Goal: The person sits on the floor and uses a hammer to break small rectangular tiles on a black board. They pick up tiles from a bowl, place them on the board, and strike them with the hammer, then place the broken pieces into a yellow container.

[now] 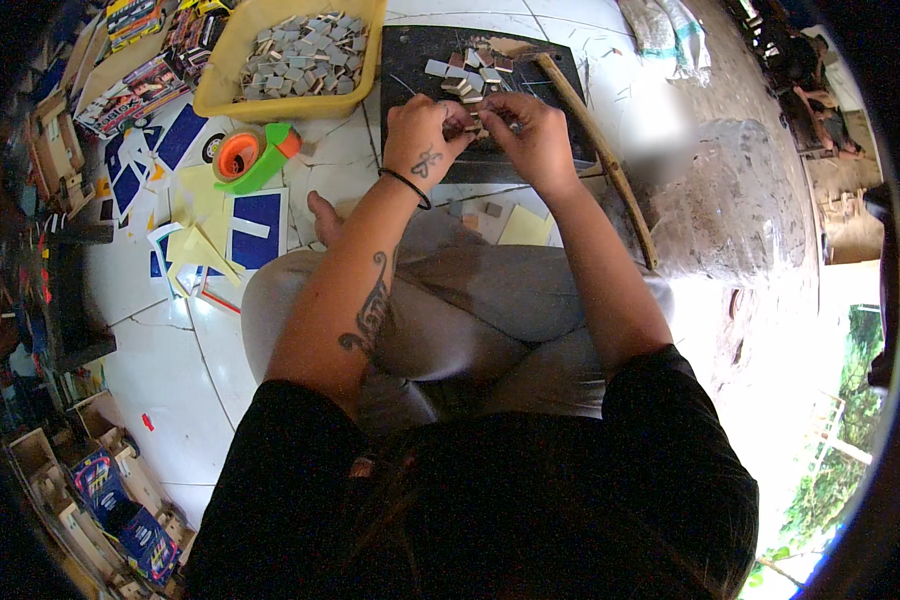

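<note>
Over a black board [420,60] on the floor, my left hand [422,140] and my right hand [532,140] meet with fingertips pinched together. Whatever they hold is small and mostly hidden by the fingers; a bit of light brown shows between them. Just beyond the fingertips lies a loose pile of small square wooden pieces [467,72], some with grey faces, others brown. A long wooden handle [600,150] slants across the board's right side, its far end by the pile.
A yellow plastic basin [300,108] full of similar pieces stands at the far left. Nearer are an orange and green tape dispenser [255,158], and blue and yellow paper scraps [205,240]. Boxes and toy-like wooden vehicles [120,500] line the left side. A cloth sack [665,40] lies far right.
</note>
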Available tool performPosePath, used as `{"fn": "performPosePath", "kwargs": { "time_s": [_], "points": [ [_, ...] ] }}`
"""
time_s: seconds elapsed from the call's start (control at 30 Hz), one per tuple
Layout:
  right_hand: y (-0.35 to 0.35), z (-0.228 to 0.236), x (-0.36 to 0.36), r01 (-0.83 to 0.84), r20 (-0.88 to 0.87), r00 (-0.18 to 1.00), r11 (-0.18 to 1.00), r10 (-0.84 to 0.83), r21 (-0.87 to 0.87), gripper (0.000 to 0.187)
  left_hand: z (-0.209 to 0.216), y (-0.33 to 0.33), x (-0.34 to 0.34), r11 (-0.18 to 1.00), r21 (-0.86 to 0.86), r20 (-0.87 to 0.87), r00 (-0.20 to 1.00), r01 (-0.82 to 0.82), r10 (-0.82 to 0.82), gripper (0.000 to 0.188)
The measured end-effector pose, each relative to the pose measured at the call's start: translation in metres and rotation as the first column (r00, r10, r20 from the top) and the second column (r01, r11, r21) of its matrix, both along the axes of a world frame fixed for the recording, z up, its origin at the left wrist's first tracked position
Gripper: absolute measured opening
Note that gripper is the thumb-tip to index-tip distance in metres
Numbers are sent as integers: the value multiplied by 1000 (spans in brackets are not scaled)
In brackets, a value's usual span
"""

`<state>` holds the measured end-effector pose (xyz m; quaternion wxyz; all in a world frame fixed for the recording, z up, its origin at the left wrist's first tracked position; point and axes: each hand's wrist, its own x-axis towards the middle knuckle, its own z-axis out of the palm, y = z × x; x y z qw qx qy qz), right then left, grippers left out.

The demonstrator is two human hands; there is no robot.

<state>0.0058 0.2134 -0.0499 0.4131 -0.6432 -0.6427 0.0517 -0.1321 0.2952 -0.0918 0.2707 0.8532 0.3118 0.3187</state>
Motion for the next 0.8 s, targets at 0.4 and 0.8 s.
{"fn": "performPosePath", "kwargs": {
  "time_s": [0.4, 0.8],
  "points": [
    [1, 0, 0, 6, 76, 997, 1000, -6, -4, 14, 5, -3, -2, 1000, -7, 7, 1000, -14, 14, 14],
    [4, -8, -3, -64, 183, 982, 996, 50, 69, 16, 4, -4, 3, 987, 162, 135, 991, -15, -7, 15]
  ]
}}
